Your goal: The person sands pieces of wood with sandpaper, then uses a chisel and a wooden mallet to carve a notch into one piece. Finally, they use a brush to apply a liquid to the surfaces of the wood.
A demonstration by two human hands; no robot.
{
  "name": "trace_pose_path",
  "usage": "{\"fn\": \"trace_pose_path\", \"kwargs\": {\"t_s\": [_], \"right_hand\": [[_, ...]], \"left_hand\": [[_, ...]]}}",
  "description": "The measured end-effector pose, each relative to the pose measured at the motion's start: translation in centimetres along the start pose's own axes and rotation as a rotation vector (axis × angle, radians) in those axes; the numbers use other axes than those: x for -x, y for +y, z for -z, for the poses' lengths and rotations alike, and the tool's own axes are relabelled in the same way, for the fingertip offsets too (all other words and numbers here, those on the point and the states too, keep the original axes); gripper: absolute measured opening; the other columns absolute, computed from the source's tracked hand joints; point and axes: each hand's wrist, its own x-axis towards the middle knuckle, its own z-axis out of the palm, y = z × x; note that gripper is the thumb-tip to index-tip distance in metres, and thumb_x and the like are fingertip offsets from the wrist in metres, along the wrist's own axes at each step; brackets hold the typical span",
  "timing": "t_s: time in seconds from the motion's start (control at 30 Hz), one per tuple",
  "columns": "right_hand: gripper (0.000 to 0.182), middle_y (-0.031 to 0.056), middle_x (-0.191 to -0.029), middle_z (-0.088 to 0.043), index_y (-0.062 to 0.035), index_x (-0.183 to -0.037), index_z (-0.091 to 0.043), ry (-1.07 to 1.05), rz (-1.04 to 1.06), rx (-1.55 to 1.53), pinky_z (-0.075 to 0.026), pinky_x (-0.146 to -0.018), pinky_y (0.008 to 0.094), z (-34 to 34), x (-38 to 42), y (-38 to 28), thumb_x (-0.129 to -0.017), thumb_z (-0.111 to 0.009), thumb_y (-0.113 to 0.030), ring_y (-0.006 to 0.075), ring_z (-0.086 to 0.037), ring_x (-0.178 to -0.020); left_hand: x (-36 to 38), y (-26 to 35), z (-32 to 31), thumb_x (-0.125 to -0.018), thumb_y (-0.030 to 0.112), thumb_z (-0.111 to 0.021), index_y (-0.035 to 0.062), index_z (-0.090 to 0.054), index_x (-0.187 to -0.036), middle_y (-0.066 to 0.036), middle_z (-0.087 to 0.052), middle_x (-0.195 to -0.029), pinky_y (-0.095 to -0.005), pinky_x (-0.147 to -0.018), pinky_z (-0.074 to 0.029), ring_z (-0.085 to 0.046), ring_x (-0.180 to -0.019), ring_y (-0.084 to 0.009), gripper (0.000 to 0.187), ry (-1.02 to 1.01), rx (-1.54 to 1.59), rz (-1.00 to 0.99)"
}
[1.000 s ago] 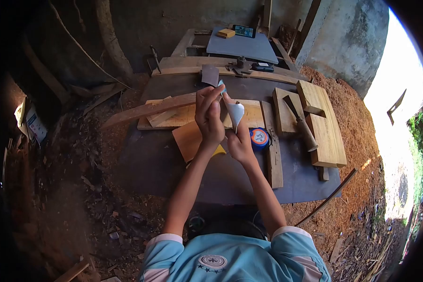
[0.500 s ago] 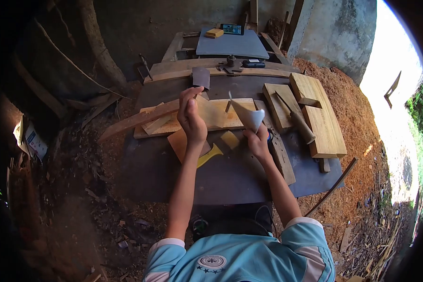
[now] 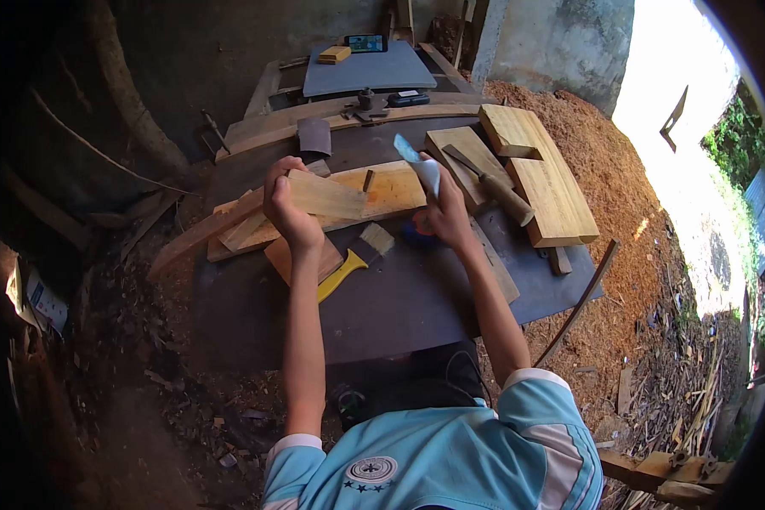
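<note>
My left hand [image 3: 292, 208] is closed around one end of a flat, pale piece of wood [image 3: 330, 197], whose other end points right above a longer yellowish board [image 3: 395, 189]. In my right hand [image 3: 447, 214] is a curled, pale blue-white sheet [image 3: 425, 172], pinched between thumb and fingers, apart from the wood. Whether it is paper or cloth I cannot make out. Below, between the hands, a paint brush [image 3: 348, 270] with a yellow handle lies on the dark tabletop, partly over a brown wooden piece [image 3: 285, 258].
A chisel [image 3: 503, 197] with a wooden handle rests across wooden blocks [image 3: 561, 212] at the right. A curved dark sheet [image 3: 314, 136] lies behind my left hand. Farther back, a phone [image 3: 366, 42] stands on a grey board [image 3: 370, 72]. Wood shavings [image 3: 629, 212] cover the ground to the right.
The view has swung right, so the bench appears farther left. The pale wood, blurred before, now shows clearly. The sheet in my right hand has turned, its tip pointing up and left.
</note>
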Motion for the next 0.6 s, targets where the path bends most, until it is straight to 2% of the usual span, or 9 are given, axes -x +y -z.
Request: {"fn": "trace_pose_path", "kwargs": {"t_s": [0.1,0.17,0.2,0.23,0.3,0.4,0.5,0.53,0.6], "right_hand": [[0.069,0.0225,-0.130,-0.036,-0.0041,-0.130,-0.034,-0.155,0.067,-0.107,-0.029,-0.101,0.0393,-1.1,-1.4,-4.2,-0.063,-0.039,0.013,0.0382,-0.035,-0.121],[0.073,0.0222,-0.131,-0.037,-0.0040,-0.132,-0.031,-0.303,0.050,-0.338,-0.027,-0.102,0.0387,-3.4,-1.7,-6.4,-0.061,-0.037,0.013,0.0374,-0.033,-0.123],[0.074,0.0223,-0.130,-0.037,-0.0032,-0.132,-0.030,-0.352,0.080,-0.420,-0.027,-0.102,0.0386,-3.9,-1.8,-8.4,-0.060,-0.036,0.014,0.0361,-0.034,-0.123],[0.074,0.0222,-0.130,-0.039,-0.0016,-0.132,-0.030,-0.213,0.220,-0.382,-0.024,-0.104,0.0376,-5.1,-1.8,-9.5,-0.060,-0.035,0.014,0.0339,-0.033,-0.125],[0.076,0.0209,-0.133,-0.036,-0.0004,-0.133,-0.030,-0.219,0.179,-0.446,-0.019,-0.107,0.0374,-5.7,-1.7,-9.0,-0.058,-0.034,0.016,0.0318,-0.027,-0.129],[0.079,0.0183,-0.137,-0.031,-0.0014,-0.133,-0.030,-0.437,-0.289,-0.445,-0.014,-0.108,0.0375,-6.3,-1.5,-5.8,-0.056,-0.034,0.017,0.0302,-0.020,-0.132],[0.074,0.0197,-0.134,-0.036,-0.0012,-0.130,-0.036,-0.242,0.125,-0.438,-0.020,-0.106,0.0364,-5.7,-1.4,-8.2,-0.058,-0.033,0.017,0.0317,-0.028,-0.129],[0.071,0.0206,-0.128,-0.042,-0.0012,-0.128,-0.039,-0.173,0.124,-0.474,-0.023,-0.105,0.0358,-5.7,-1.4,-9.8,-0.059,-0.032,0.016,0.0316,-0.034,-0.125],[0.073,0.0196,-0.128,-0.043,-0.0017,-0.128,-0.039,-0.296,-0.095,-0.513,-0.022,-0.105,0.0361,-7.1,-1.6,-6.7,-0.058,-0.032,0.016,0.0308,-0.034,-0.126]], "left_hand": [[0.6,0.1,-0.8,-0.082,0.022,-0.037,0.0011,-0.052,-0.098,-0.006,-0.049,-0.089,-0.0288,-0.079,-0.038,-0.047,-0.085,-0.0146,0.031,-0.013,-0.006,-0.036],[1.1,0.4,-1.6,-0.082,0.021,-0.038,0.0013,-0.048,-0.103,-0.007,-0.048,-0.096,-0.0303,-0.081,-0.039,-0.048,-0.089,-0.0154,0.031,0.010,-0.074,-0.089],[1.6,0.6,-1.8,-0.082,0.018,-0.038,0.0013,-0.045,-0.108,-0.007,-0.045,-0.101,-0.0301,-0.086,-0.036,-0.046,-0.093,-0.0155,0.031,-0.031,-0.099,-0.092],[2.1,1.0,-2.2,-0.084,0.019,-0.037,0.0010,-0.045,-0.108,-0.007,-0.045,-0.101,-0.0313,-0.087,-0.036,-0.046,-0.094,-0.0161,0.031,-0.014,-0.208,-0.152],[2.1,0.3,-1.8,-0.087,0.019,-0.039,0.0018,-0.046,-0.105,-0.008,-0.045,-0.104,-0.0308,-0.089,-0.033,-0.044,-0.096,-0.0150,0.025,-0.044,-0.155,-0.191],[1.8,0.0,-1.7,-0.088,0.018,-0.038,0.0025,-0.043,-0.103,-0.008,-0.045,-0.105,-0.0313,-0.089,-0.033,-0.044,-0.097,-0.0152,0.022,0.031,-0.078,-0.129],[2.1,-0.1,-2.3,-0.088,0.016,-0.038,0.0031,-0.041,-0.103,-0.008,-0.044,-0.105,-0.0306,-0.088,-0.033,-0.044,-0.096,-0.0146,0.020,-0.001,-0.044,-0.221],[2.3,-0.4,-2.4,-0.088,0.015,-0.038,0.0034,-0.041,-0.102,-0.008,-0.043,-0.104,-0.0309,-0.088,-0.034,-0.044,-0.095,-0.0150,0.018,0.043,-0.047,-0.124],[2.0,-0.5,-2.1,-0.088,0.015,-0.036,0.0032,-0.042,-0.102,-0.010,-0.045,-0.105,-0.0329,-0.088,-0.036,-0.045,-0.095,-0.0169,0.020,0.099,-0.138,-0.155]]}}
